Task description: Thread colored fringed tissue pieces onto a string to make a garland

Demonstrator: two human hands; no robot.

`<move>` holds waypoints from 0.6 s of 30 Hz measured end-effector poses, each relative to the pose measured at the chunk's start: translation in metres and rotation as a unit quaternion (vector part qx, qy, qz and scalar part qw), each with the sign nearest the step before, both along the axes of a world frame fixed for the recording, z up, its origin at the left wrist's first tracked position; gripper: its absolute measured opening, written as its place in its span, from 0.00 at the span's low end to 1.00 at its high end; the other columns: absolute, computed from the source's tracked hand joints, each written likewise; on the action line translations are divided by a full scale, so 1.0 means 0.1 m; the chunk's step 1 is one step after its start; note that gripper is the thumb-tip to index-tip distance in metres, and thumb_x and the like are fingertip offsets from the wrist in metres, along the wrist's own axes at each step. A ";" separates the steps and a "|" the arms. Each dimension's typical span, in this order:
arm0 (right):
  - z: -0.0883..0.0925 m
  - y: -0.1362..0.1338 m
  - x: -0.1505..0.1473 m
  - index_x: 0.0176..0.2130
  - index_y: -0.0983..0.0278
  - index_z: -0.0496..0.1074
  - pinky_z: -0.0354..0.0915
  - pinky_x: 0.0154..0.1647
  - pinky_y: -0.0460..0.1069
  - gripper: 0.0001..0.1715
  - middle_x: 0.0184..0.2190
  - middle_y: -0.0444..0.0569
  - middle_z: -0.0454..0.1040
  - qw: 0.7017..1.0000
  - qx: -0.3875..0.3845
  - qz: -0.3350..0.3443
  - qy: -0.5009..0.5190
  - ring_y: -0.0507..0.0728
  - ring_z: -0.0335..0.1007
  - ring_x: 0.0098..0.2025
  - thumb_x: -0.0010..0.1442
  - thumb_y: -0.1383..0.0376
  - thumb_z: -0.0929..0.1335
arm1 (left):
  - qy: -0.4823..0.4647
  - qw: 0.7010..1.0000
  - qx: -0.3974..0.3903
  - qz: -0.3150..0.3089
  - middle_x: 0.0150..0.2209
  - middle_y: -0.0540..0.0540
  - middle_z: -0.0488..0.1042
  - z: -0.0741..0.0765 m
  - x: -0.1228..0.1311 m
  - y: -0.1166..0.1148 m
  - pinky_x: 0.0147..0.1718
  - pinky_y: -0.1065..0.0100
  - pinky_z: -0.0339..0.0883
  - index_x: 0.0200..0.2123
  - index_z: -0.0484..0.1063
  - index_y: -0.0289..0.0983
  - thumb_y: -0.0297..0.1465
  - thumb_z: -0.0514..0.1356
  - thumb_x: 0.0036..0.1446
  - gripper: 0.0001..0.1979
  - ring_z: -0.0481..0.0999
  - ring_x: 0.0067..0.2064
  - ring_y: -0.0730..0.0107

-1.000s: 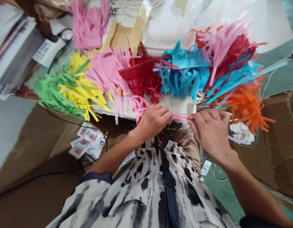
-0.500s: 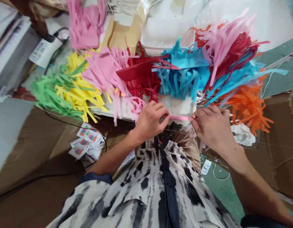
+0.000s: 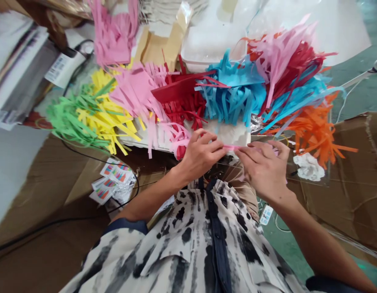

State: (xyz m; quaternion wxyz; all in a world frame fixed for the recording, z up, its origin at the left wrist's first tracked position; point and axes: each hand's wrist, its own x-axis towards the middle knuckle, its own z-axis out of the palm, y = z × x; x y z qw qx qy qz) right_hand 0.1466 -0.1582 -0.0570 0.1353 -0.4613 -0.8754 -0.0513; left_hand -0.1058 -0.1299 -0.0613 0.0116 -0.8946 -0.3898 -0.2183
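Note:
Between my two hands a pink paper tassel [image 3: 231, 147] is stretched, its middle pulled into a narrow strand. My left hand [image 3: 202, 154] is closed on one side of it, with pink fringe [image 3: 180, 137] spreading out to the left. On the other side my right hand [image 3: 263, 165] pinches the strand, and most of the fringe there is hidden beneath the fingers. Just beyond my hands lie red fringed paper [image 3: 184, 95] and blue fringed paper [image 3: 237, 91] on the table.
Green fringe [image 3: 75, 118], yellow fringe [image 3: 106, 116] and pink fringed sheets [image 3: 136, 87] lie at the left. Orange fringe [image 3: 316, 130] hangs at the right edge beside a crumpled white wad [image 3: 309, 166]. Behind stands a white plastic tray [image 3: 213, 42]. A black cable [image 3: 81, 156] runs down the left.
My hands have come closer together, so less of the pink strand shows between them. The right hand moved left, and the left hand shifted slightly right.

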 end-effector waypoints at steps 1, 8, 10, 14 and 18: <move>-0.01 -0.01 0.07 0.56 0.52 0.77 0.52 0.64 0.63 0.17 0.53 0.43 0.84 1.000 0.002 -0.005 0.005 0.62 0.72 0.59 0.73 0.67 0.66 | -0.006 1.000 0.005 0.009 0.44 0.52 0.84 0.00 -0.06 -0.01 0.61 0.50 0.61 0.47 0.81 0.46 0.29 0.59 0.73 0.10 0.76 0.51 0.61; 0.09 -0.02 0.20 0.50 0.60 0.81 0.51 0.65 0.65 0.14 0.47 0.47 0.86 0.999 0.034 -0.014 0.006 0.66 0.74 0.57 0.67 0.66 0.69 | -0.023 0.997 0.038 0.055 0.44 0.53 0.84 0.15 -0.37 -0.05 0.69 0.39 0.52 0.43 0.79 0.46 0.26 0.61 0.66 0.09 0.74 0.52 0.57; 0.13 0.00 0.14 0.47 0.61 0.82 0.50 0.64 0.65 0.13 0.45 0.48 0.87 0.999 0.023 -0.025 -0.003 0.67 0.74 0.58 0.67 0.66 0.68 | -0.016 0.998 0.045 0.038 0.47 0.52 0.84 0.15 -0.25 -0.04 0.64 0.45 0.59 0.46 0.79 0.45 0.27 0.60 0.69 0.09 0.74 0.53 0.58; 0.21 0.03 0.05 0.45 0.60 0.81 0.48 0.64 0.66 0.12 0.43 0.49 0.86 0.999 -0.008 -0.042 -0.021 0.69 0.72 0.61 0.67 0.66 0.67 | 0.047 0.999 -0.012 -0.019 0.43 0.46 0.83 0.07 0.05 0.06 0.44 0.57 0.65 0.45 0.79 0.41 0.30 0.57 0.74 0.10 0.75 0.45 0.60; 0.25 0.08 -0.04 0.47 0.58 0.81 0.47 0.65 0.65 0.12 0.47 0.50 0.85 0.999 -0.022 -0.047 -0.011 0.67 0.71 0.60 0.70 0.64 0.67 | 0.065 0.997 -0.035 -0.011 0.42 0.42 0.81 0.01 0.13 0.13 0.39 0.59 0.63 0.41 0.78 0.36 0.28 0.57 0.73 0.09 0.73 0.41 0.60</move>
